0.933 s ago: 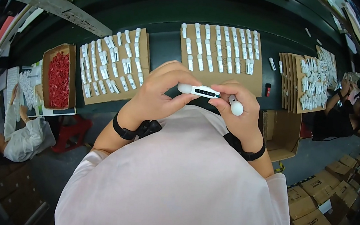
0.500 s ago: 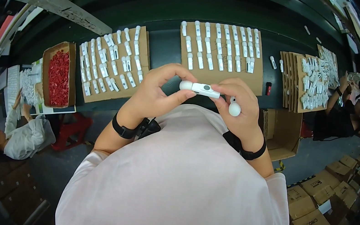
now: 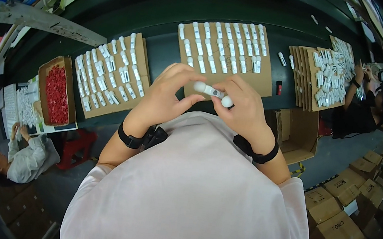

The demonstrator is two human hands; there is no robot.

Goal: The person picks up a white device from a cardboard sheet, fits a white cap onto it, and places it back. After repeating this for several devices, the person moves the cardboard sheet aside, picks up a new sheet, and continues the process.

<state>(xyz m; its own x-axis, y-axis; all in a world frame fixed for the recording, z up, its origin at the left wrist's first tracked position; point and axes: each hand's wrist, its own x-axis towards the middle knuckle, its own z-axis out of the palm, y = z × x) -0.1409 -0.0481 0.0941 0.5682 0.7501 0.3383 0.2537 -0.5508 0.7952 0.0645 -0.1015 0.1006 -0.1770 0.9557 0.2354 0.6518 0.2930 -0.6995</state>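
Note:
My right hand [image 3: 245, 105] grips a small white round-ended device [image 3: 213, 91] with a grey oval button between thumb and fingers, held crosswise in front of my chest. A second white rounded end [image 3: 227, 101] sticks out of the same hand; the rest of that piece is hidden by the fingers. My left hand [image 3: 168, 92] is beside the first device's round end, its thumb and forefinger spread apart and not closed on it. Beyond my hands, a cardboard sheet [image 3: 255, 84] carries rows of similar white devices. On another cardboard sheet [image 3: 109, 109], at the left, lie more rows.
A cardboard tray of red parts [image 3: 60, 91] stands at the left. To the right are stacked cardboard sheets piled with white devices [image 3: 329, 80], a red-and-black tube [image 3: 279, 88] and an open carton [image 3: 294, 139]. One person [image 3: 32, 158] works at left, another [image 3: 374, 106] at right.
My left thumb and forefinger have come off the device and spread apart. The device has shifted and tilted, held now by the right hand alone. The whole view has turned slightly.

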